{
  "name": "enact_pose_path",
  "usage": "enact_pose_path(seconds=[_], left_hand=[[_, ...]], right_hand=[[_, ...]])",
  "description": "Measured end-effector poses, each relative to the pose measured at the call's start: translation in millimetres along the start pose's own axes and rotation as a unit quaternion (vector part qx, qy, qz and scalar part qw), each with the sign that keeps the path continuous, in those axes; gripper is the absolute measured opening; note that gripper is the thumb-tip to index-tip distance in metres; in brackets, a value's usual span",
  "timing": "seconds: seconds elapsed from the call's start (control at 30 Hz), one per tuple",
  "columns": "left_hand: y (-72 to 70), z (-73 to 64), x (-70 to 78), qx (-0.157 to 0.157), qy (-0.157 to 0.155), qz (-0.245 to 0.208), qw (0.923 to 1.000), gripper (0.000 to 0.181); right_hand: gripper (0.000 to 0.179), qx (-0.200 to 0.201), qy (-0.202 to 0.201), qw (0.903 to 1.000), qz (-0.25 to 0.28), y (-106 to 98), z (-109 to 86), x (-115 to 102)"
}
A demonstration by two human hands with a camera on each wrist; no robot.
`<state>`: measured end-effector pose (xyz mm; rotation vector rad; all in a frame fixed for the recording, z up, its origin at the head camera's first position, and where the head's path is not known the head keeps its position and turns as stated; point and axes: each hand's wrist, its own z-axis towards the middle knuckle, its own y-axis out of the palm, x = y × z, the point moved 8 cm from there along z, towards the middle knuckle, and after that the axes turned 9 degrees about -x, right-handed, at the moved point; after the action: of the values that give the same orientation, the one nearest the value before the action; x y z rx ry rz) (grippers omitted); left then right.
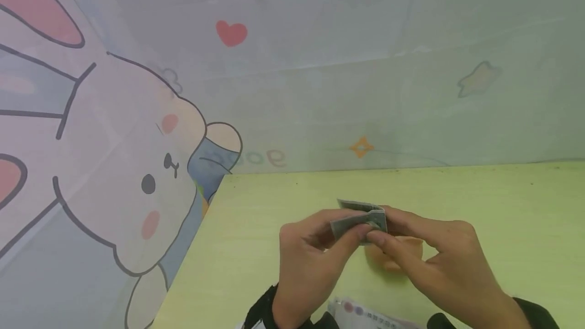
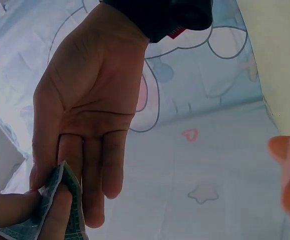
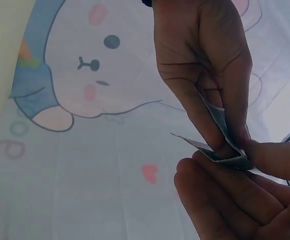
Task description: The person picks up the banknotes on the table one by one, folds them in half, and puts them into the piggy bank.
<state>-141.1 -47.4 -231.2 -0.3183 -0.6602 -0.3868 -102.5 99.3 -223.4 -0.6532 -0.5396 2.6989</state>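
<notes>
In the head view, a small folded sheet of grey-green printed paper, resembling a banknote [image 1: 351, 224], is held above a pale yellow-green tabletop [image 1: 256, 227], a little toward 5 o'clock from the picture's centre. Two leaves are shown, joined by a crease at the 3 o'clock end and parted toward 9 o'clock; the rear leaf is darker and the front one lighter. The paper is pinched by the left hand [image 1: 313, 263] from its 8 o'clock side and by the right hand [image 1: 450, 258] from its 4 o'clock side, thumbs in front. Behind the right thumb, an orange rounded figure [image 1: 415, 249] is partly hidden. At 6 o'clock, a white packet with printed marks [image 1: 372, 316] is cut off by the frame.

In the left wrist view, the paper is seen at 7 o'clock, bent like a tent, with pale edges and fine green patterning; right-hand fingers are pressed against it. The orange figure, with a dark eye, is cropped at 3 o'clock.

In the right wrist view, the paper is seen at 4 o'clock, its leaves spread in a V, a right-hand finger set between them.
</notes>
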Motion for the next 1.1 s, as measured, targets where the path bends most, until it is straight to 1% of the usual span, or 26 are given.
enact_pose_path(seconds=[0.1, 0.17, 0.23, 0.3, 0.33, 0.4, 0.47, 0.57, 0.63, 0.7, 0.77, 0.83, 0.9, 0.97, 1.03, 1.1], left_hand=[[-1.0, 1.4, 0.5, 0.004, -0.003, 0.029, 0.9996, 0.021], [-2.6, 2.4, 0.2, 0.011, -0.014, 0.055, 0.9984, 0.028], [-4.6, 3.0, -2.1, 0.019, -0.032, 0.064, 0.9973, 0.037], [-6.1, 3.6, -5.9, 0.024, -0.052, 0.053, 0.9970, 0.042], [-6.8, 3.9, -7.3, 0.026, -0.057, 0.044, 0.9971, 0.043], [-7.6, 3.4, -10.9, 0.028, -0.069, 0.014, 0.9971, 0.037], [-7.9, 2.1, -13.7, 0.031, -0.081, -0.015, 0.9962, 0.027], [-8.2, 0.7, -15.4, 0.035, -0.087, -0.038, 0.9948, 0.016], [-8.4, 0.4, -15.1, 0.037, -0.087, -0.044, 0.9946, 0.013], [-8.4, 0.6, -14.3, 0.036, -0.084, -0.042, 0.9949, 0.013], [-8.1, 0.2, -14.0, 0.034, -0.087, -0.038, 0.9949, 0.013], [-7.8, -0.1, -13.9, 0.033, -0.093, -0.031, 0.9946, 0.013], [-7.1, -0.1, -13.4, 0.032, -0.094, -0.023, 0.9948, 0.012], [-6.0, 0.5, -12.1, 0.028, -0.089, -0.013, 0.9956, 0.012], [-4.6, 1.3, -10.5, 0.024, -0.078, -0.002, 0.9967, 0.011], [-3.8, 1.6, -9.4, 0.022, -0.070, 0.009, 0.9972, 0.010]], right_hand=[[0.023, 0.010, 0.000, 0.9999, -0.005, -4, -1.3, 3], [0.017, 0.018, 0.021, 0.9995, -0.013, -8, -2.1, 5], [0.016, 0.022, 0.052, 0.9982, -0.021, -12, -3.0, 8], [0.024, 0.016, 0.084, 0.9962, -0.015, -14, -3.7, 9], [0.029, 0.010, 0.096, 0.9953, -0.009, -14, -3.7, 9], [0.033, -0.006, 0.120, 0.9928, 0.003, -14, -3.6, 9], [0.035, -0.018, 0.129, 0.9913, 0.017, -13, -3.0, 9], [0.034, -0.015, 0.118, 0.9920, 0.042, -12, -1.6, 10], [0.033, -0.003, 0.099, 0.9935, 0.057, -13, -0.5, 10], [0.032, 0.012, 0.088, 0.9946, 0.053, -15, 0.5, 11], [0.033, 0.027, 0.088, 0.9952, 0.034, -17, 1.9, 11], [0.027, 0.049, 0.077, 0.9958, -0.004, -20, 3.8, 7], [0.024, 0.082, 0.053, 0.9938, -0.052, -24, 6.1, 1], [0.030, 0.108, 0.022, 0.9902, -0.086, -26, 8.3, -5], [0.034, 0.113, -0.001, 0.9886, -0.099, -25, 10.2, -10], [0.026, 0.098, -0.014, 0.9912, -0.087, -23, 11.2, -12]])
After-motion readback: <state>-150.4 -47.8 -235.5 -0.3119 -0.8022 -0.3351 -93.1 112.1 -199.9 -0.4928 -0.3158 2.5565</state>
